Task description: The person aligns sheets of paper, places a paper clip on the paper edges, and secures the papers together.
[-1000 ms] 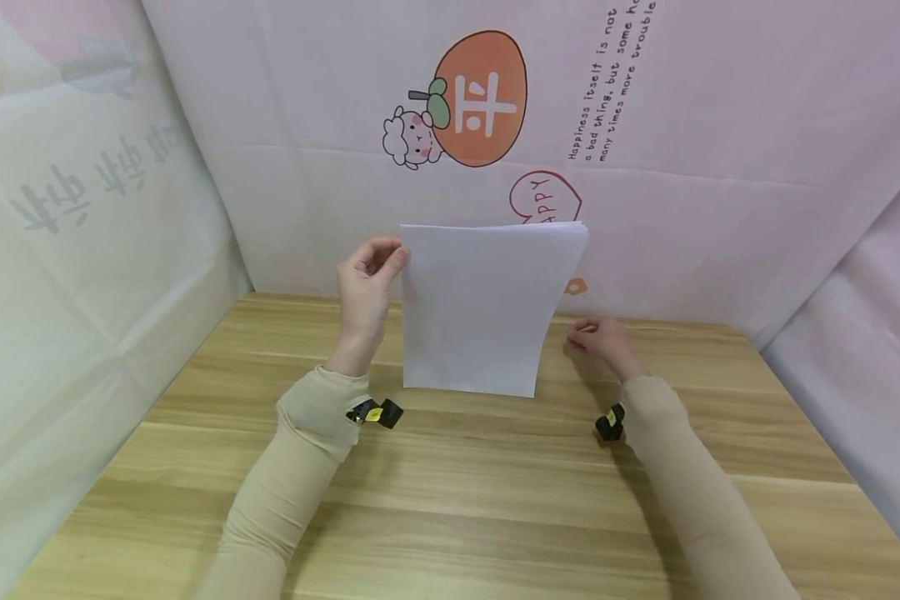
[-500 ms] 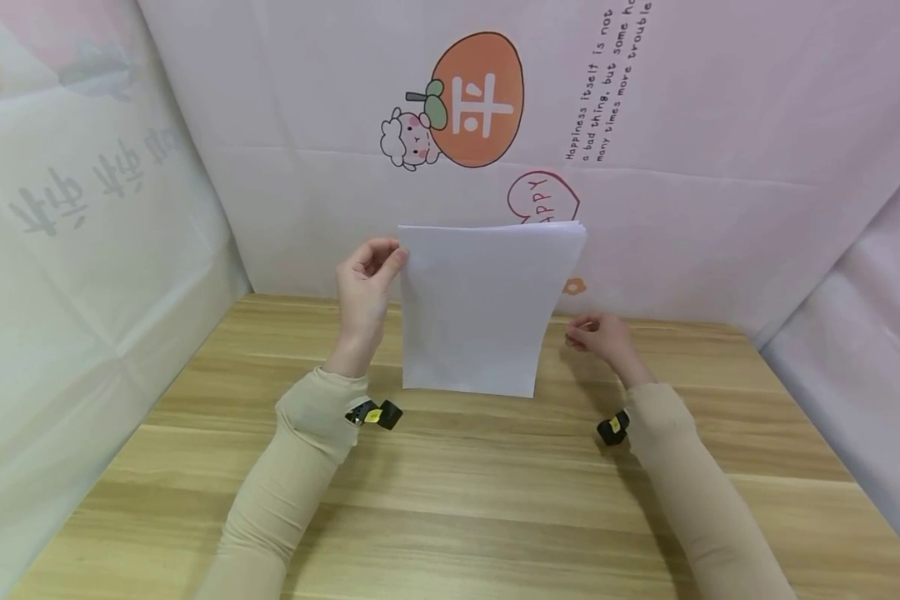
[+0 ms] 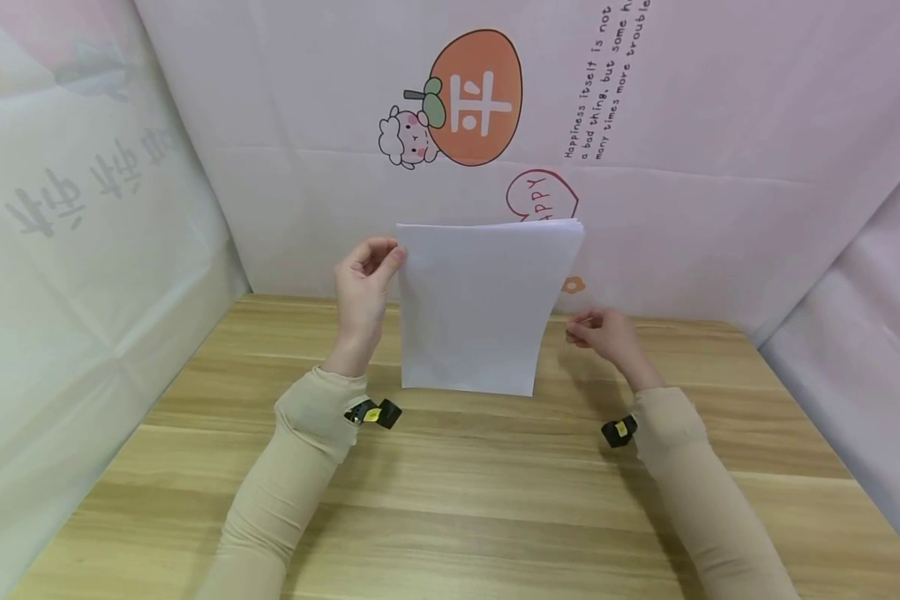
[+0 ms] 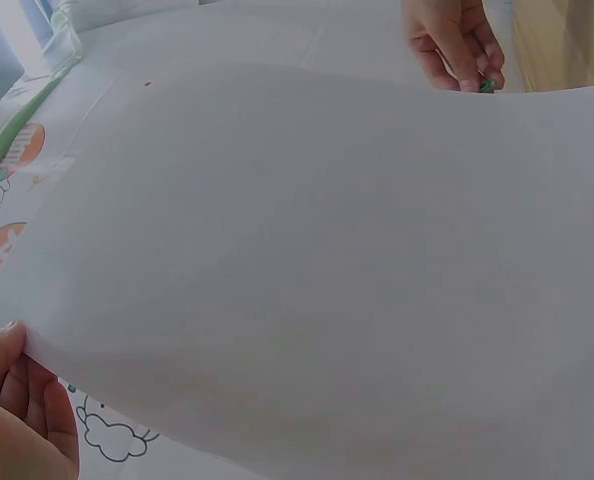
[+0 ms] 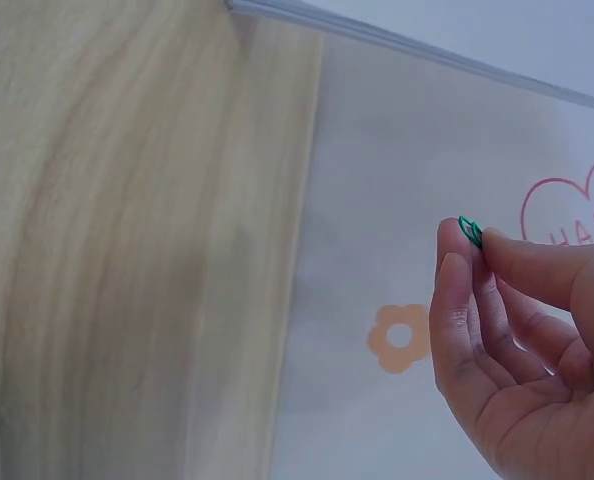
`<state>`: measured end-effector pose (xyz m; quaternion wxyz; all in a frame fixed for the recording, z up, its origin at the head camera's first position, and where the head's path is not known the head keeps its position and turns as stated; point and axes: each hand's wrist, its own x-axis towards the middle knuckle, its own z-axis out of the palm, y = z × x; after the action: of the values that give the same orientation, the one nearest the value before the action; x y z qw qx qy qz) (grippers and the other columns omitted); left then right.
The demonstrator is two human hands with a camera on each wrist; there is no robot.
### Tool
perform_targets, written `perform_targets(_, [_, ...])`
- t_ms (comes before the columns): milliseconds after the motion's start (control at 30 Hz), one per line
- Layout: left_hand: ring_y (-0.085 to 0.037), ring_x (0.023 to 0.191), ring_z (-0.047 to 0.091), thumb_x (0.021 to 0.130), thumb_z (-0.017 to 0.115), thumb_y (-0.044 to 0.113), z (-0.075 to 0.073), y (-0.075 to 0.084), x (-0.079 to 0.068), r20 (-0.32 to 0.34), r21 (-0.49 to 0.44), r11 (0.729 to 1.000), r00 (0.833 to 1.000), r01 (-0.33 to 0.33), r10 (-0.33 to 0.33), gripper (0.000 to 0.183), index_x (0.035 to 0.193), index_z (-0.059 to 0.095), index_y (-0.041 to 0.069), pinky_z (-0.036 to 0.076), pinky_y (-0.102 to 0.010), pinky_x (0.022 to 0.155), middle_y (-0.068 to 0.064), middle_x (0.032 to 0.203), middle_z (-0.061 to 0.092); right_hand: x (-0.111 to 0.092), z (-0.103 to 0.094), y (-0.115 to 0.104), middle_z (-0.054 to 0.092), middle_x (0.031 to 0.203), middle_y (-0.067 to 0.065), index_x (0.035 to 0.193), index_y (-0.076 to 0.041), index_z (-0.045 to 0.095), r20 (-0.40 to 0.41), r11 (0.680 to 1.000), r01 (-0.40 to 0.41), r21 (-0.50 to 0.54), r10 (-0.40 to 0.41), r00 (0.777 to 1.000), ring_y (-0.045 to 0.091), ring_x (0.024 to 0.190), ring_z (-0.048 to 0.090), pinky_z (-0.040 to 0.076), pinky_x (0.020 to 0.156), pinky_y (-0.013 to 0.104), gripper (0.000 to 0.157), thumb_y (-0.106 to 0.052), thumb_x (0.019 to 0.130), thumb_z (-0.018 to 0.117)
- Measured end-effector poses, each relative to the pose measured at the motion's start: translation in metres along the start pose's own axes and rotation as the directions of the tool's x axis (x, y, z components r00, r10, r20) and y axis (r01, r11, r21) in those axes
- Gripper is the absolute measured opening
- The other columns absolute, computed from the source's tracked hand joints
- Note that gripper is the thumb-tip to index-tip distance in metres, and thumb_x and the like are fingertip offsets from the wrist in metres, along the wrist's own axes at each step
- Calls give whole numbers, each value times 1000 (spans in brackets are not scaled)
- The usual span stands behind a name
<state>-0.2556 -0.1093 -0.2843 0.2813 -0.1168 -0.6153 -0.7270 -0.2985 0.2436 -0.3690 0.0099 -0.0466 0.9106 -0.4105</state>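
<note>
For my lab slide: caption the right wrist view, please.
Right hand pinches a small green wire loop, apart from the stacked white paper.

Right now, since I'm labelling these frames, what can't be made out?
Head: the paper hides part of the heart.
Head: the top edge cuts off the lettering.
Head: the paper's layers are too fine to count.
Left wrist: the frame's edge crops the left grip.
Right wrist: the right grip covers part of the green item; full shape unclear.

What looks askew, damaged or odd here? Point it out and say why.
Mildly, the papers: they fan slightly at the top right corner instead of lining up. The writing on the back cloth also runs sideways, as if it hung turned. I see no spill or tear.
</note>
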Motion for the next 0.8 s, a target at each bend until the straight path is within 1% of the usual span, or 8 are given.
perform_targets(133, [-9, 78, 56, 85, 70, 8, 0, 1, 0, 1, 6, 1000, 1000, 9, -9, 22, 97, 64, -9, 47, -19, 73, 5, 82, 62, -3, -2, -6, 68, 101, 22, 108, 3, 63, 2, 999, 12, 52, -12, 1000, 2, 70, 65, 56, 69, 22, 27, -20, 94, 59])
perform_targets(200, [-9, 78, 56, 85, 70, 8, 0, 0, 0, 1, 6, 1000, 1000, 12, -12, 22, 97, 64, -9, 47, -19, 73, 5, 82, 62, -5, -2, -8, 68, 100, 22, 107, 3, 62, 0, 998, 17, 62, -17, 1000, 0, 69, 64, 55, 68, 21, 27, -20, 94, 60])
perform_targets(367, [-9, 77, 56, 85, 70, 9, 0, 0, 0, 1, 12, 1000, 1000, 14, -14, 22, 97, 64, -9, 47, -19, 73, 5, 83, 62, -8, -3, -12, 68, 99, 20, 106, 1, 63, -12, 998, 32, 47, -32, 999, 2, 71, 64, 55, 68, 21, 26, -21, 94, 60])
perform_targets(500, [-9, 77, 56, 85, 70, 9, 0, 0, 0, 0, 14, 1000, 1000, 13, -13, 22, 97, 64, -9, 47, -19, 73, 4, 83, 62, -14, -5, -17, 68, 98, 21, 105, 1, 64, -27, 997, 62, 55, -61, 998, 5, 74, 66, 56, 68, 21, 26, -22, 94, 60])
perform_targets(800, [-9, 77, 56, 85, 70, 9, 0, 0, 0, 1, 16, 1000, 1000, 6, -6, 22, 97, 64, -9, 47, -19, 73, 5, 82, 62, -24, -9, -27, 69, 98, 20, 105, -1, 65, -53, 995, 92, 38, -90, 995, 3, 74, 66, 55, 67, 20, 30, -28, 93, 60])
